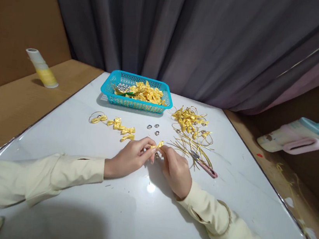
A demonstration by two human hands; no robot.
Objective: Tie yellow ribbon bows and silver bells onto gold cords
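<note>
Between my two hands is a small yellow ribbon bow (158, 145). The thumb and fingers of my left hand (131, 158) pinch its left side. My right hand (176, 170) has its fingertips closed at the bow's right end; whether a thin cord is also in them I cannot tell. Just below the bow sits a small shiny metal piece (157, 155), partly hidden by fingers. Beyond my hands lie several silver heart-shaped pieces (157, 133). Left of them is a row of yellow bows (116, 123), with one bow on a looped cord (98, 118).
A blue basket (137, 106) at the back holds yellow bows and silver pieces. To the right lie a pile of looped bows (189, 119), loose gold cords (182, 142) and pink-handled scissors (207, 169). A tumbler (295, 135) and a yellow roll (44, 71) stand beyond the table's sides.
</note>
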